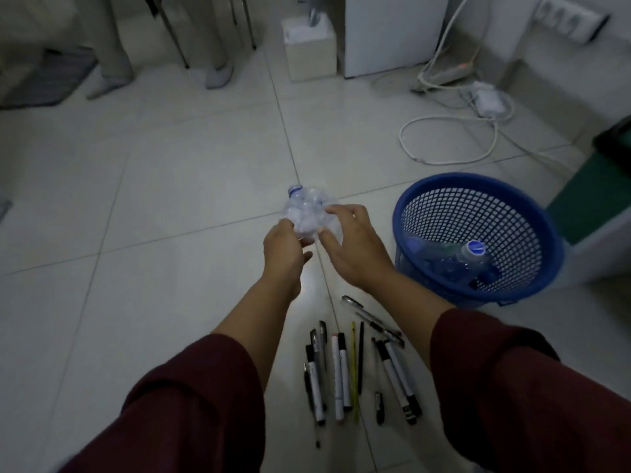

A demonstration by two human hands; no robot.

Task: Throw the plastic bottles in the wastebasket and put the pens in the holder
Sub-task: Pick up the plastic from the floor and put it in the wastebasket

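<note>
Clear crumpled plastic bottle, blue-capped, frame centre, pinched by left hand and right hand, fingers curled on it. Blue mesh wastebasket right holds bottles. Pens on floor, lower centre. No writing legible.

Dim room: pale tiled floor, white cabinet against the wall, cables coiled beside it.
</note>
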